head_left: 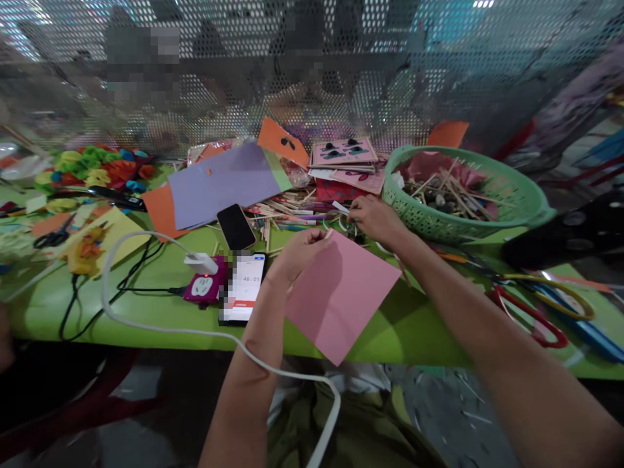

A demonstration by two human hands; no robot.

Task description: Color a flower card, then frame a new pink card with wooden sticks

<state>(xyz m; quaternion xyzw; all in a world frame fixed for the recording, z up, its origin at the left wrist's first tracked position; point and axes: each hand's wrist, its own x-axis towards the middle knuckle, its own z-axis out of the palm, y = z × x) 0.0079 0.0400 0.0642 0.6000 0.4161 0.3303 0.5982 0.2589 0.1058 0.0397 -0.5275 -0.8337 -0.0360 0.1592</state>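
Note:
A square pink sheet of paper point(344, 292) hangs at an angle over the front of the green table, one corner pinched by my left hand point(307, 253). My right hand point(373, 218) is farther back, its fingers closed round a small white strip point(340, 207) beside the green basket. Whether that strip is paper or plastic I cannot tell. Behind my hands lies a pile of thin wooden sticks point(277, 209). Just left of my left forearm, a phone with a lit timer screen point(246, 286) rests on the table.
A green basket point(511, 162) of sticks and small items stands at the back right. Scissors with red handles point(529, 318) lie right. A purple socket box point(205, 286), dark phone point(236, 227) and purple sheets point(224, 182) are left. A white cable point(170, 329) crosses my left arm.

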